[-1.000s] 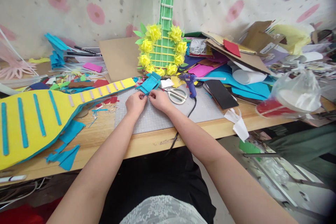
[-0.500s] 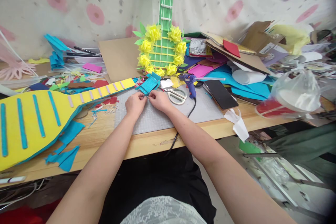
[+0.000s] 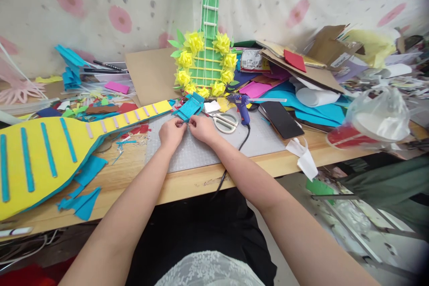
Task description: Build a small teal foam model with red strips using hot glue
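Note:
On the grey cutting mat [image 3: 261,136], a small blue felt piece [image 3: 190,106], folded or layered, lies just beyond my fingertips. My left hand [image 3: 172,133] pinches at its near edge, thumb and fingers pressed together. Right beside it, my right hand [image 3: 203,129] is closed in a similar pinch at the same edge. The fingertips almost meet, and the bit of felt between them is mostly hidden. Scissors [image 3: 226,122] with pale handles lie to the right of my right hand, and a blue glue gun [image 3: 241,106] with a clear glue stick is past them.
A yellow guitar-shaped cutout [image 3: 36,161] with blue strips reaches in from the left. Against the curtain leans a green guitar shape [image 3: 209,69] ringed with yellow flowers. A phone [image 3: 280,119], a bagged cup [image 3: 372,125] and piled blue sheets [image 3: 315,111] occupy the right.
Both hands stay at the near edge of the blue felt piece, with only slight finger movement. The view has shifted very slightly.

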The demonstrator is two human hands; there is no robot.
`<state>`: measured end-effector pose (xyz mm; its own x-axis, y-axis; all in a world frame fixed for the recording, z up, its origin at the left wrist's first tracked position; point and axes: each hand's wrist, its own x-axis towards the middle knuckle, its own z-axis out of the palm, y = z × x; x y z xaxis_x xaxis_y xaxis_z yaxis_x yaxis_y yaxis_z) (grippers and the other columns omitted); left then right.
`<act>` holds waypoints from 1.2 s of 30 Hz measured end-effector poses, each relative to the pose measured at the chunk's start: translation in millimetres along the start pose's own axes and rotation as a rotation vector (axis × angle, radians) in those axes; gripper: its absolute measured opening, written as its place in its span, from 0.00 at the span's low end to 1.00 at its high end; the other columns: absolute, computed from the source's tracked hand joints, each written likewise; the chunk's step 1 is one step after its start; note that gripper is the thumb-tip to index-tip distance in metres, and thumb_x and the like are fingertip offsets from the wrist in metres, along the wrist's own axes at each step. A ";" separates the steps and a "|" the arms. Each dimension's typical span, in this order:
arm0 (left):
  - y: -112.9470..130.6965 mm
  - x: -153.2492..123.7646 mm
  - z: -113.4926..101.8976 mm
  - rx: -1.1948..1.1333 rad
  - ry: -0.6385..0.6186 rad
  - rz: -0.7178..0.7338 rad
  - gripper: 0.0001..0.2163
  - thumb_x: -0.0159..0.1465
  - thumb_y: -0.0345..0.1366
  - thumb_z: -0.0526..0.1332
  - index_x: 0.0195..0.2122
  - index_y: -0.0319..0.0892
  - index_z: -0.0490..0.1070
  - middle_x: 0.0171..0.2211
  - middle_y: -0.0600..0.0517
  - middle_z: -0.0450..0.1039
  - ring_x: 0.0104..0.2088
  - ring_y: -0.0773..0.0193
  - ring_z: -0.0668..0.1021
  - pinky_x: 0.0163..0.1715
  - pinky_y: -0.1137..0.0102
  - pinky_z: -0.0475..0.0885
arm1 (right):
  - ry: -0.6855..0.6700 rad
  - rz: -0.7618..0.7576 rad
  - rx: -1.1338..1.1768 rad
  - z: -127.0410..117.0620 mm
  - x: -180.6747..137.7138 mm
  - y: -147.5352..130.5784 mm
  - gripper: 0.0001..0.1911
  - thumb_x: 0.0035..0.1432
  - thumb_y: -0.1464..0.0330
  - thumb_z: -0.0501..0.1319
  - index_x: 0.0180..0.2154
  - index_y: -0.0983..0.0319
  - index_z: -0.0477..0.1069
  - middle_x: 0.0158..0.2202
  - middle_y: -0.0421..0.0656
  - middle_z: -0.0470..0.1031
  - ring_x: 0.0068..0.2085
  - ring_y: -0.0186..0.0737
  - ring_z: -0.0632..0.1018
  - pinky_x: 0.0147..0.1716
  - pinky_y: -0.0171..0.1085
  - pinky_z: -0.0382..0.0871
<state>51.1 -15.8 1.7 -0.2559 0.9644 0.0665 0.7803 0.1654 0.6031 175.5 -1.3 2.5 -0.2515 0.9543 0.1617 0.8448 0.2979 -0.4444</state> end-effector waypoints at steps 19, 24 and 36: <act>1.9 -1.2 -1.0 0.024 -0.006 -0.001 0.11 0.54 0.42 0.58 0.35 0.47 0.75 0.32 0.53 0.77 0.34 0.62 0.76 0.30 0.70 0.64 | -0.020 -0.006 0.039 -2.6 0.2 2.9 0.10 0.56 0.69 0.53 0.33 0.60 0.73 0.33 0.42 0.77 0.34 0.37 0.74 0.30 0.32 0.58; 1.8 -1.3 -0.5 0.033 0.002 -0.005 0.11 0.54 0.42 0.58 0.35 0.47 0.75 0.32 0.53 0.77 0.34 0.62 0.76 0.30 0.70 0.64 | -0.017 0.000 0.054 -3.1 0.6 2.4 0.10 0.55 0.70 0.53 0.33 0.60 0.73 0.32 0.41 0.77 0.34 0.37 0.74 0.30 0.33 0.58; 1.8 -2.2 -1.3 0.033 0.005 0.008 0.10 0.54 0.42 0.57 0.34 0.47 0.75 0.30 0.54 0.76 0.33 0.63 0.76 0.29 0.71 0.63 | -0.017 0.004 0.075 -4.5 -0.7 3.8 0.10 0.55 0.69 0.53 0.33 0.60 0.73 0.32 0.41 0.77 0.33 0.36 0.74 0.30 0.32 0.58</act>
<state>52.3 -17.9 3.7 -0.2524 0.9647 0.0746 0.8004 0.1649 0.5764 181.0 -1.0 4.7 -0.2569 0.9554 0.1455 0.8082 0.2950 -0.5097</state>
